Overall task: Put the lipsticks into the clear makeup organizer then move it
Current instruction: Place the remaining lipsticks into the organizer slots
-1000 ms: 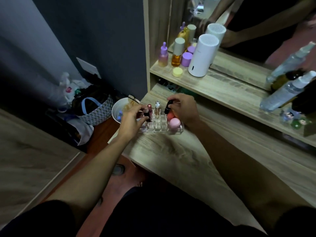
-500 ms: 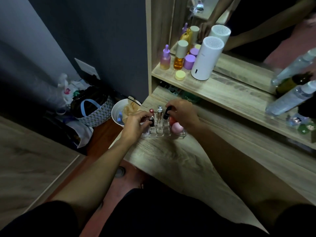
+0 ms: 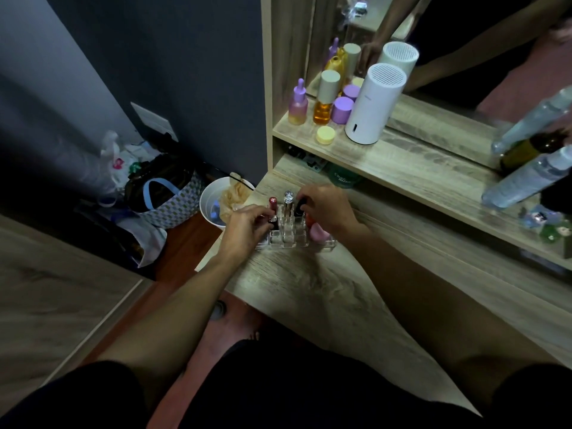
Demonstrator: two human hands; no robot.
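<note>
A clear makeup organizer stands on the wooden desk near its left edge. A red lipstick and a silver-capped lipstick stand upright in its back cells. My left hand pinches a dark lipstick at the organizer's left side, below the red one. My right hand grips a black lipstick at the back right cells. A pink sponge and an orange one sit in the right part, half under my right hand.
A shelf above the desk carries a white cylinder, purple and amber bottles and a yellow jar. Clear spray bottles lie at right. A white bin and a checked bag stand on the floor at left.
The view has shifted slightly. Both hands stay at the organizer; my left hand has sunk lower along its left side, and the red lipstick now stands free above it.
</note>
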